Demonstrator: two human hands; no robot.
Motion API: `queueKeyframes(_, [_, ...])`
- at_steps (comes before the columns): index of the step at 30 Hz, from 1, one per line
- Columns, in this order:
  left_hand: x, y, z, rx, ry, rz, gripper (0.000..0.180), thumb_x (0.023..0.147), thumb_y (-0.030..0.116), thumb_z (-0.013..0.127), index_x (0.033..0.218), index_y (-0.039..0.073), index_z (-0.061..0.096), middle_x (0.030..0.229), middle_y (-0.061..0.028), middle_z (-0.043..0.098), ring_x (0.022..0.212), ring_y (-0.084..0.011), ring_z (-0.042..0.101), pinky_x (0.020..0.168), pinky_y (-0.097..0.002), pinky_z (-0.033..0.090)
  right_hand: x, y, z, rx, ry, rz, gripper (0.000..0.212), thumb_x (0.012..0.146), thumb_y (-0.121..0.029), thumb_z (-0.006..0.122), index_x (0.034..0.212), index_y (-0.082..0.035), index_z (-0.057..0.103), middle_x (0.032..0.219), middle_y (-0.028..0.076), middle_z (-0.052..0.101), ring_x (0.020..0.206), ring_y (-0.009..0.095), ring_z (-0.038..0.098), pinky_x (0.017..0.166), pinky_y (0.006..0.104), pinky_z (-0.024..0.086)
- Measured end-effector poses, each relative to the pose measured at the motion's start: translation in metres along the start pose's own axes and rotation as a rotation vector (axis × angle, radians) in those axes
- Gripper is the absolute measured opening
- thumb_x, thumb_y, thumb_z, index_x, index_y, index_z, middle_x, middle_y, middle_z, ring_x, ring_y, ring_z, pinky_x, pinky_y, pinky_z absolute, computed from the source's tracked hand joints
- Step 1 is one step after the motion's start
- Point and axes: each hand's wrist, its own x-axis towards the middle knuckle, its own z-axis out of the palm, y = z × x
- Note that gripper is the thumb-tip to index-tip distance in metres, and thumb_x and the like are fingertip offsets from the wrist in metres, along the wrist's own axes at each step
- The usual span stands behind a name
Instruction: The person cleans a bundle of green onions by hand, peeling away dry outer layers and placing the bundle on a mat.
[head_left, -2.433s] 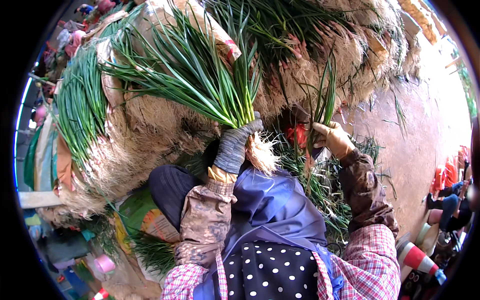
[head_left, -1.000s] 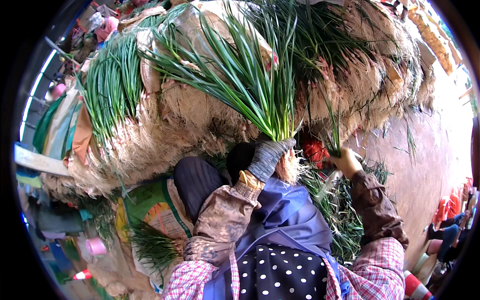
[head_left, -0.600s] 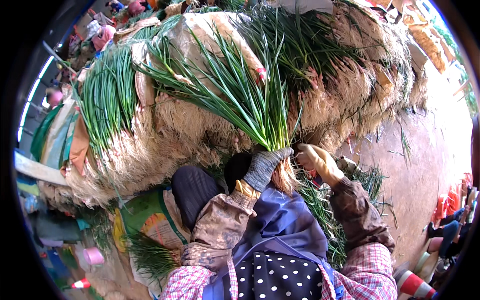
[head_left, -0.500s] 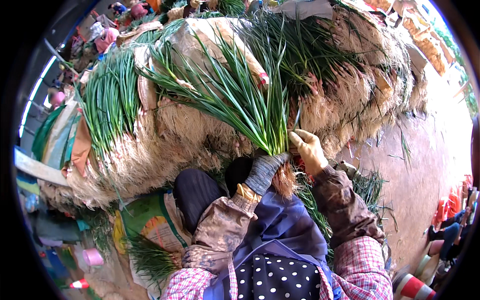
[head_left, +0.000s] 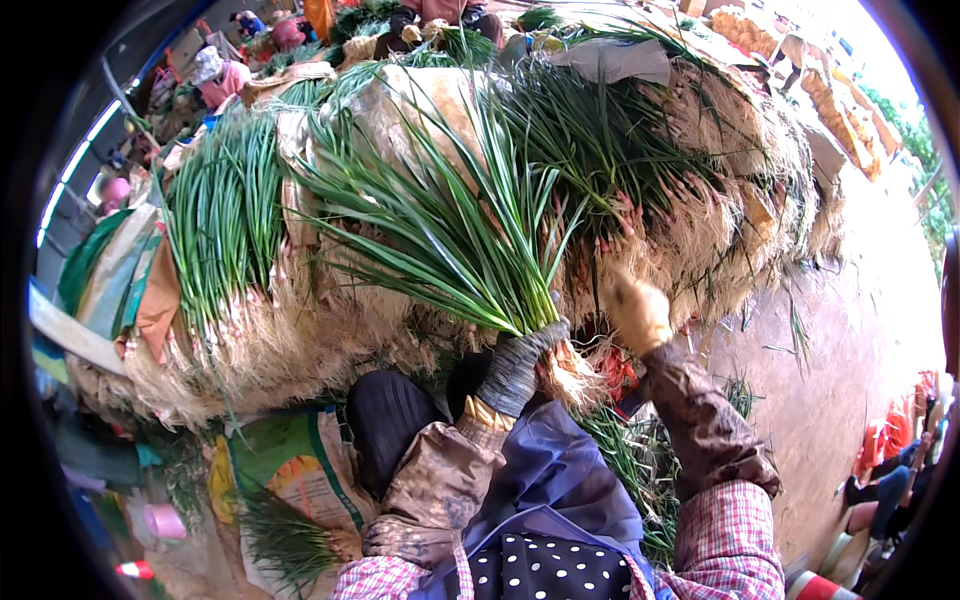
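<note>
My left hand, in a grey knit glove, is wrapped round the base of a bunch of green garlic. Its long flat leaves fan up and to the left, and its pale roots stick out below my fist to the right. My right hand, in a yellowish glove, hovers to the right of the bunch, apart from it and close to the heap's roots. Motion smears its fingers, so their closing cannot be made out.
A long heap of green garlic, roots toward me, spans the front. Cut leaves lie by my right leg. A printed green sack and a small leafy bunch are at my left. Other people sit beyond the heap.
My left hand has come lower and slightly left with the bunch. My right hand has left the bunch's base and moved to the right. More roots now show below my left fist.
</note>
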Motion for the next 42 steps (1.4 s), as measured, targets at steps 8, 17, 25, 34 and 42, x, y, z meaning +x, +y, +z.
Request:
queueKeyframes(8, [0.004, -0.013, 0.004, -0.027, 0.009, -0.109, 0.018, 0.076, 0.008, 0.063, 0.091, 0.001, 0.057, 0.061, -0.0045, 0.056, 0.051, -0.0142, 0.055, 0.05, -0.0233, 0.044, 0.064, -0.01, -0.07, 0.092, 0.101, -0.044, 0.029, 0.079, -0.034, 0.06, 0.082, -0.005, 0.064, 0.072, 0.011, 0.063, 0.064, 0.024, 0.06, 0.058, 0.0357, 0.046])
queueKeyframes(17, [0.004, -0.02, -0.002, -0.042, -0.176, -0.237, 0.016, 0.079, 0.006, 0.057, 0.093, -0.002, 0.056, 0.077, -0.0109, 0.062, 0.057, -0.0142, 0.057, 0.052, -0.022, 0.046, -0.056, -0.013, -0.032, 0.555, -0.545, -0.049, 0.035, 0.089, -0.028, 0.043, 0.098, 0.003, 0.057, 0.081, 0.013, 0.061, 0.072, 0.018, 0.056, 0.066, 0.0303, 0.045])
queueKeyframes(25, [0.0, -0.013, 0.007, 0.045, -0.056, -0.248, 0.005, 0.079, 0.008, 0.059, 0.079, 0.003, 0.059, 0.063, -0.0045, 0.058, 0.051, -0.0101, 0.053, 0.047, -0.0195, 0.041, -0.022, -0.028, 0.01, 0.849, -0.135, 0.179, 0.037, 0.085, -0.028, 0.055, 0.099, 0.006, 0.057, 0.079, 0.012, 0.063, 0.068, 0.016, 0.056, 0.065, 0.0279, 0.044])
queueKeyframes(34, [-0.006, -0.005, 0.016, -0.144, -0.046, -0.139, 0.01, 0.078, 0.005, 0.059, 0.086, 0.0, 0.057, 0.074, -0.0057, 0.06, 0.064, -0.0118, 0.056, 0.062, -0.0221, 0.046, -0.029, -0.052, 0.005, 1.503, -0.08, 0.722, 0.02, 0.088, -0.02, 0.051, 0.082, -0.002, 0.058, 0.066, 0.001, 0.057, 0.051, 0.008, 0.049, 0.046, 0.0228, 0.043])
queueKeyframes(42, [-0.005, -0.001, 0.005, -0.391, -0.17, -0.063, 0.02, 0.08, 0.006, 0.058, 0.099, 0.005, 0.052, 0.099, -0.0134, 0.057, 0.082, -0.0172, 0.056, 0.076, -0.0298, 0.047, -0.045, 0.023, 0.04, 0.186, -0.622, -0.169, 0.024, 0.074, -0.021, 0.061, 0.091, -0.004, 0.063, 0.079, 0.016, 0.063, 0.076, 0.029, 0.061, 0.068, 0.0375, 0.048])
